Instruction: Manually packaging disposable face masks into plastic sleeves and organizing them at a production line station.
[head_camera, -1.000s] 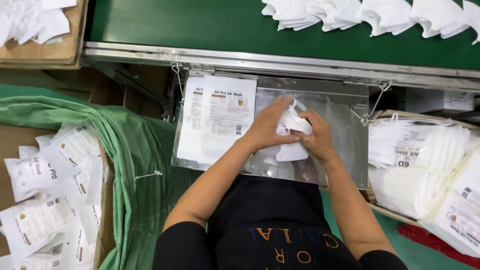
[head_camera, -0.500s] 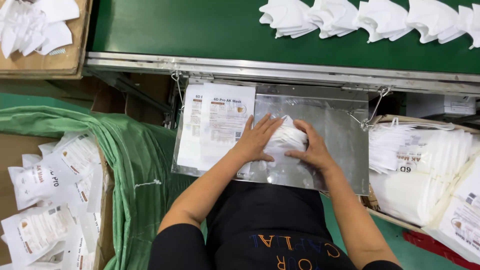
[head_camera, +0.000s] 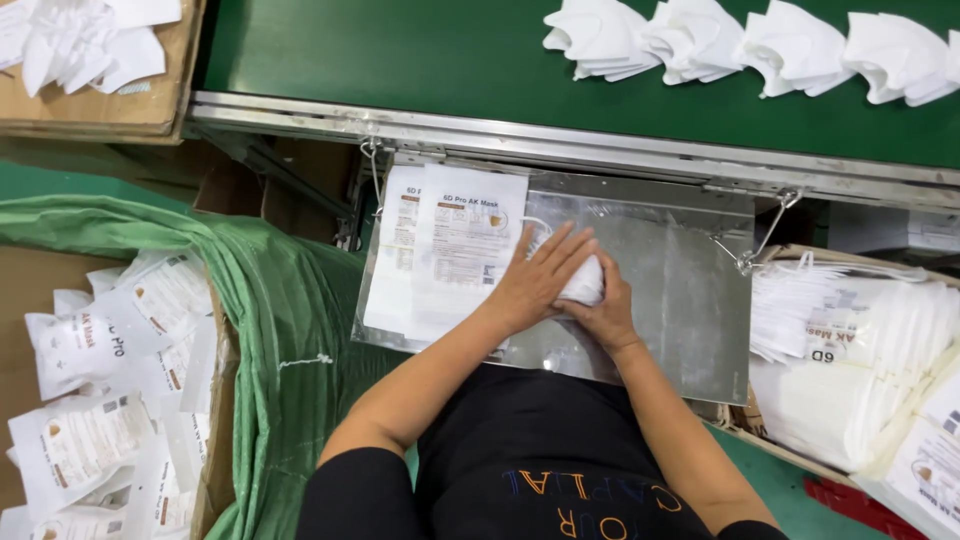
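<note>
Centrally, on shiny steel work plate (head_camera: 680, 300): left hand (head_camera: 535, 280) flat, fingers spread, pressing stack of folded white masks (head_camera: 583, 283); right hand (head_camera: 605, 315) cupping stack's edge. Printed white pouches (head_camera: 450, 250) just left, unfilled; bagging not begun.

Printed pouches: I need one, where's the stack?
Head view: the printed pouches lie on the metal tray's left end, touching the left hand.

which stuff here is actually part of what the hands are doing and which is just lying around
In hand:
left hand pressing flat on the folded white masks
right hand beside them
shiny metal work plate
stack of printed white pouches

Lying about:
white masks on the green belt
green cloth bag
cardboard box
</note>
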